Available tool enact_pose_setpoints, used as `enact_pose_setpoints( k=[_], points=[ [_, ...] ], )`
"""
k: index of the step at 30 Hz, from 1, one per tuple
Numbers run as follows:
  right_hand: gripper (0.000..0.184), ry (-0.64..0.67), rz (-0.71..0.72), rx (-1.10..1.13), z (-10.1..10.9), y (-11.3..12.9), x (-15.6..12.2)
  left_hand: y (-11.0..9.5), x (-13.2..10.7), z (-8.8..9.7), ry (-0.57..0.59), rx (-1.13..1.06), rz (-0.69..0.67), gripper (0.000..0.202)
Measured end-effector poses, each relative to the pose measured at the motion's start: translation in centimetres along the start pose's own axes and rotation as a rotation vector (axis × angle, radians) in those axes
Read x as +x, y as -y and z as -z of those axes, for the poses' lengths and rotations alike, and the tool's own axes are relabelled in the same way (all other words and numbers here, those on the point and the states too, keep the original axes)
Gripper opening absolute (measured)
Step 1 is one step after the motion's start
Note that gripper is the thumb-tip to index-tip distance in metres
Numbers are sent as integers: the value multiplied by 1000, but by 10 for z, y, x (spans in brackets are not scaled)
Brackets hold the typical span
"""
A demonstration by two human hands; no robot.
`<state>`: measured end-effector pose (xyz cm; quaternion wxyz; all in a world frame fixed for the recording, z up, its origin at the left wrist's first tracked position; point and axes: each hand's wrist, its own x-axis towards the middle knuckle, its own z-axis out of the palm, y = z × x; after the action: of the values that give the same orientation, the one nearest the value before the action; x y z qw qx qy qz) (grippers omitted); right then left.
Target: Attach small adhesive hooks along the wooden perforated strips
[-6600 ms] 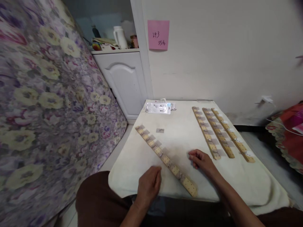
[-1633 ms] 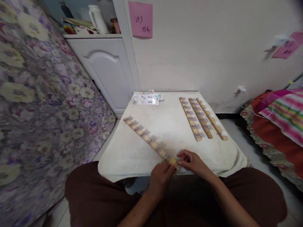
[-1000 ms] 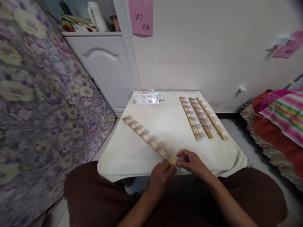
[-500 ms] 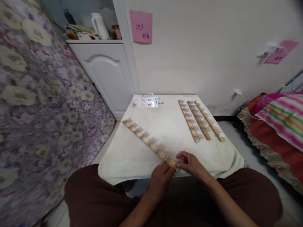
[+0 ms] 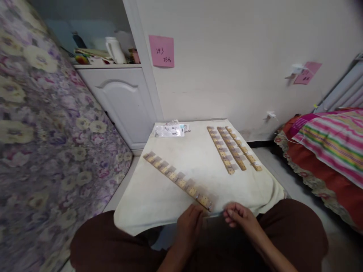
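A long wooden strip (image 5: pixel 181 183) with metal clips and dark holes along it lies diagonally across the cloth-covered table (image 5: pixel 136 200). My left hand (image 5: pixel 190 221) is closed at the strip's near end, its bunched fingertips against the front edge. Apart from the strip, just to its right, my right hand (image 5: pixel 237 216) has its fingers curled and thumb pressed in. Anything inside that pinch is too small to make out. Three similar strips, a left one (image 5: pixel 220 149), a middle one (image 5: pixel 231 147) and a right one (image 5: pixel 244 148), lie side by side at the right.
A clear plastic package (image 5: pixel 169 130) lies at the table's back left. Behind the table is a wall with a pink note (image 5: pixel 161 51). A floral curtain (image 5: pixel 56 151) hangs at the left, beside a white cabinet (image 5: pixel 121 102). A bed (image 5: pixel 326 139) stands at the right.
My right hand has come off the strip's near end and drawn back to the right, its fingers curled. My left hand has slid slightly toward me. The view has shifted.
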<state>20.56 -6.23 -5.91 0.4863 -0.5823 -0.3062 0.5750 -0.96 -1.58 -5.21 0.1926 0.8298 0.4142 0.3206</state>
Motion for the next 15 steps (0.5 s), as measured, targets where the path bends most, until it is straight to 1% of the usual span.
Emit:
enact_pose_setpoints(
  k=[3, 5, 7, 10, 15],
  points=[
    [48, -38, -103, 219, -20, -13, -14, 2, -4, 2, 0, -195, 161, 17],
    [52, -38, -124, 339, -33, -15, -18, 3, -6, 2, 6, -250, 210, 17],
    [52, -29, -130, 428, -42, -14, -19, 3, -8, 3, 21, -273, 225, 17],
    [50, -9, -134, 519, -48, -12, -20, 4, -9, 3, 36, -302, 245, 19],
    [44, -5, -135, 610, -52, -8, -23, 5, -11, 5, 14, -365, 284, 21]
  ],
)
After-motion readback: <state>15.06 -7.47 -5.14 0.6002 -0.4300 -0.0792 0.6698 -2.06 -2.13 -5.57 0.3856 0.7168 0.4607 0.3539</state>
